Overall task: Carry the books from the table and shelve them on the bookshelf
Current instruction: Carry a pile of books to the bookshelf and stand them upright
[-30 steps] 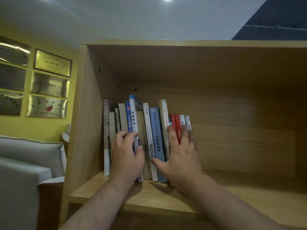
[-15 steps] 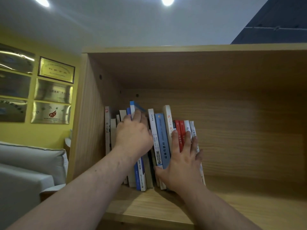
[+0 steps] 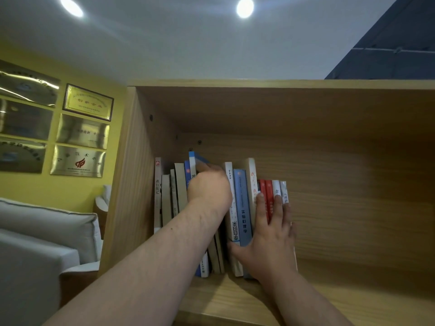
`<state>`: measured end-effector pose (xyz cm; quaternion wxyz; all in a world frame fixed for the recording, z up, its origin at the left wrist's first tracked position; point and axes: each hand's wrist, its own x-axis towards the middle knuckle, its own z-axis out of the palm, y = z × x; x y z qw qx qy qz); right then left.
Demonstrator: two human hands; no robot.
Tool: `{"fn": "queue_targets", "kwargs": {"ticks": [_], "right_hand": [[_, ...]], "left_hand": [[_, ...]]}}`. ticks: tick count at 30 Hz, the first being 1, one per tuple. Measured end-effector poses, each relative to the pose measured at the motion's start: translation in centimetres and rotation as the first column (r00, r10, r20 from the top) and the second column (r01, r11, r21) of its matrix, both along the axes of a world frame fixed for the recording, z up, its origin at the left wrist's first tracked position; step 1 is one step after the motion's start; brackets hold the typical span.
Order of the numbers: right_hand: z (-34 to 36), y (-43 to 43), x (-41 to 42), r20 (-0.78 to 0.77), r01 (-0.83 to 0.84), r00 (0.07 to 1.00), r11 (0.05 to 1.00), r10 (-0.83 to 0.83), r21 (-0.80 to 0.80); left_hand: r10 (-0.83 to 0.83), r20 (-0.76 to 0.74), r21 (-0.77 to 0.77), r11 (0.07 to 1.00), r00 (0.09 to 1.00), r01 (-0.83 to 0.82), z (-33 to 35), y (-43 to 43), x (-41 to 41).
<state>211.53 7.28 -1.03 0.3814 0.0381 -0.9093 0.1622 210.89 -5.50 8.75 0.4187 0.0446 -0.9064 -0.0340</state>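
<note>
Gold plaques [image 3: 80, 161] hang on the yellow wall at far left, above a grey sofa [image 3: 47, 231]. Next comes the wooden bookshelf [image 3: 122, 184], with the books [image 3: 242, 208] standing upright in a row against its left side panel. The left hand [image 3: 209, 189] reaches into the upper part of the row beside a tall blue-and-white book [image 3: 192, 165]. Its fingers are blurred and partly hidden, so whether they grip anything cannot be told. Further right, the right hand [image 3: 270, 231] lies open and flat against the spines. Its straight fingers press on the red books [image 3: 263, 191] and the white ones beside them, thumb spread left.
</note>
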Motion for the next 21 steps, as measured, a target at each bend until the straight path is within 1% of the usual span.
{"fn": "queue_targets", "kwargs": {"ticks": [4,6,8,11,15,17,18,19,20,21], "right_hand": [[-0.1,0.0,0.0,-0.012,-0.003,1.0,1.0,0.003,0.013],[-0.2,0.1,0.0,-0.016,-0.009,1.0,1.0,0.009,0.006],[-0.2,0.2,0.0,-0.021,-0.012,1.0,1.0,0.012,0.003],[-0.2,0.2,0.0,-0.018,-0.023,1.0,1.0,0.023,0.009],[-0.2,0.3,0.0,-0.022,-0.039,0.999,0.999,0.039,0.018],[-0.3,0.5,0.0,-0.037,-0.038,0.999,0.999,0.038,0.019],[-0.3,0.5,-0.1,-0.041,-0.037,0.998,0.999,0.038,0.017],[-0.3,0.6,-0.1,-0.043,-0.036,0.998,0.999,0.037,0.018],[-0.3,0.6,-0.2,-0.042,-0.034,0.998,0.999,0.035,0.023],[-0.3,0.6,-0.3,-0.042,-0.033,0.999,0.999,0.034,0.027]], "left_hand": [[-0.023,0.062,0.045,0.999,0.998,0.02,1.2,0.2,0.1],[-0.033,0.05,0.066,0.997,0.998,0.029,0.9,0.1,0.3],[-0.086,0.02,0.098,0.992,0.996,0.083,0.4,-0.2,0.2],[-0.179,-0.074,0.175,0.966,0.981,0.19,0.2,-1.1,0.5],[-0.211,-0.272,0.268,0.92,0.939,0.285,-1.3,-2.2,1.0],[-0.241,-0.368,0.336,0.866,0.898,0.37,-2.5,-2.1,1.2],[-0.264,-0.427,0.395,0.806,0.865,0.441,-3.1,-1.9,1.3],[-0.283,-0.48,0.461,0.724,0.831,0.513,-3.6,-1.7,1.4],[-0.285,-0.51,0.528,0.641,0.811,0.557,-4.2,-1.5,1.5],[-0.279,-0.512,0.568,0.599,0.812,0.564,-4.9,-1.2,1.6]]}}
